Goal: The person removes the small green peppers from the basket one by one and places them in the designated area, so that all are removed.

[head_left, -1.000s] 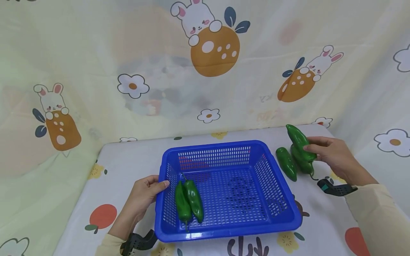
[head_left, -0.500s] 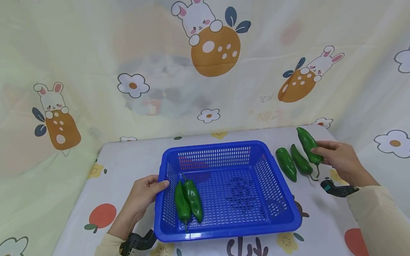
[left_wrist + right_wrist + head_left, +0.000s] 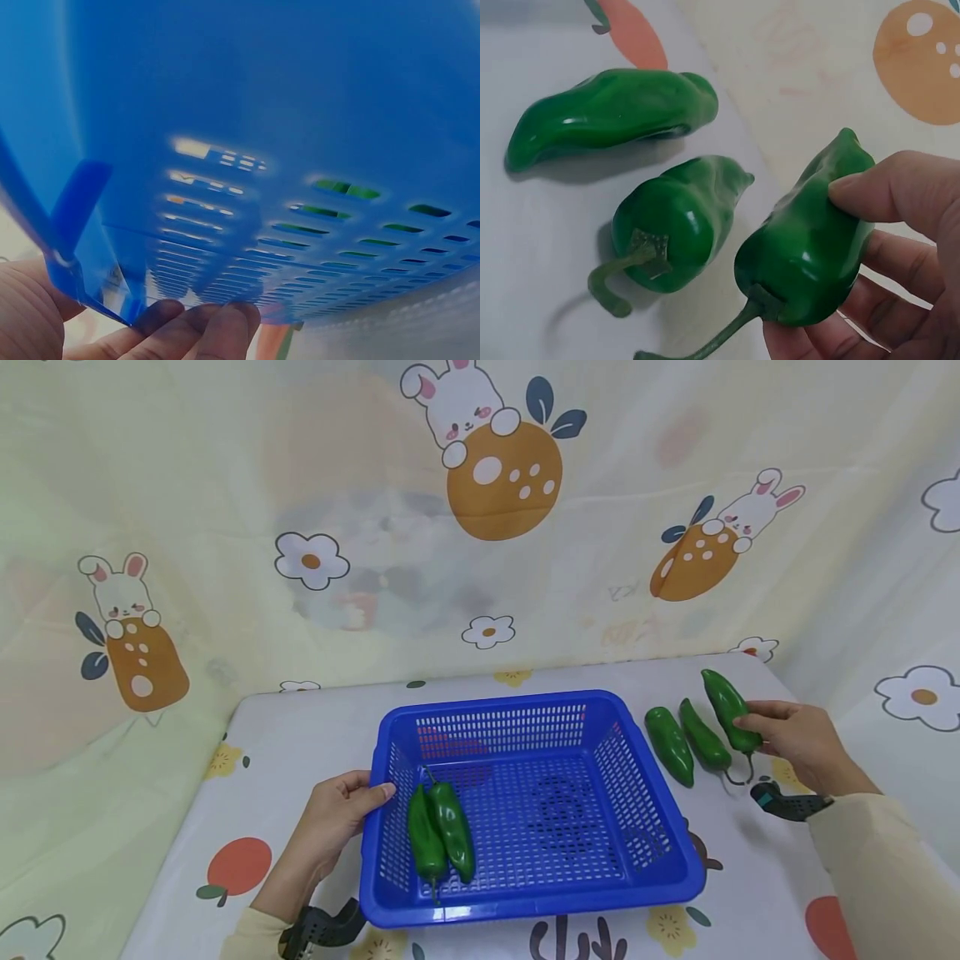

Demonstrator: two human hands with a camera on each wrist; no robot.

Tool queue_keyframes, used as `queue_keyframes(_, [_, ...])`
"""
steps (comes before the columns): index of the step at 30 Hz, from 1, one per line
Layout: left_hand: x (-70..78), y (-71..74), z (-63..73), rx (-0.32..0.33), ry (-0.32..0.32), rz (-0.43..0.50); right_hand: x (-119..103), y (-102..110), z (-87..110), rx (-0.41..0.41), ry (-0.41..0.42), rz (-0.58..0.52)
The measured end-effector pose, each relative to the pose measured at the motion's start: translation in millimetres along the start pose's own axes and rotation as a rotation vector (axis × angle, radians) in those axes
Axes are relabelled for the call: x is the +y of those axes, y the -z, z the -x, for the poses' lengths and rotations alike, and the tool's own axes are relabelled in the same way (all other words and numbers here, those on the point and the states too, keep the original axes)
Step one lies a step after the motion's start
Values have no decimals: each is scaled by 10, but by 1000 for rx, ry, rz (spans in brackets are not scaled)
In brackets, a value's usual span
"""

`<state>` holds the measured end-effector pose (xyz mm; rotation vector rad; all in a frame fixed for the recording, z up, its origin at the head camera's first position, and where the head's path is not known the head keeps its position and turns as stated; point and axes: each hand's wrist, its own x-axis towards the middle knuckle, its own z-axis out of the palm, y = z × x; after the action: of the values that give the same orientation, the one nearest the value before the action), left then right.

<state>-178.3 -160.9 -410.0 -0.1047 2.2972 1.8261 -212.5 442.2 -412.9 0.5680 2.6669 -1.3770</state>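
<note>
"Where's the pepper in hand?"

"Taking the basket's middle as the dial, the glossy, dark green, tapering pepper with a thin curved stem (image 3: 726,708) is out at two o'clock, beyond the rim. Its tip aims at eleven, its stem near five (whether it touches the cloth, I can't tell)."

"And what holds it?"

"The bare right hand (image 3: 806,742), its thumb on one side and fingers on the other, pinching it by the flank."

"Anything just beside it?"

"Two more, both lying on the cloth inward along that bearing: first a slim green pepper with a hooked stem (image 3: 703,735), then a blunter glossy green pepper (image 3: 669,746) near the rim."

"And the basket?"

"A rectangular blue plastic basket with slotted walls (image 3: 532,908). The bare left hand (image 3: 336,806) grips its edge at nine o'clock, thumb over the rim, fingers (image 3: 227,330) curled beneath against the outer wall. Inside, between eight and nine, two long green peppers (image 3: 452,831) lie side by side, one stem toward six, the other toward eleven."

"Further out?"

"A white fruit-and-flower printed tablecloth (image 3: 292,747) beneath everything, a black wrist strap (image 3: 789,804) at the beige right sleeve (image 3: 877,868), and a pale rabbit-print fabric backdrop (image 3: 382,460) at twelve."
</note>
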Motion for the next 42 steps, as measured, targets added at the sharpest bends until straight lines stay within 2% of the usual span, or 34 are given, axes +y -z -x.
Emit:
queue_keyframes(8, [1,-1,-1,-4,-1,0,98,-12,-51,-4,-17,39])
queue_keyframes(21, [0,1,-4,-1,5,6,152,-36,-95,-66,-49,56])
queue_keyframes(42, [-19,-1,-21,8,7,-2,268,-56,-171,-87,-107,72])
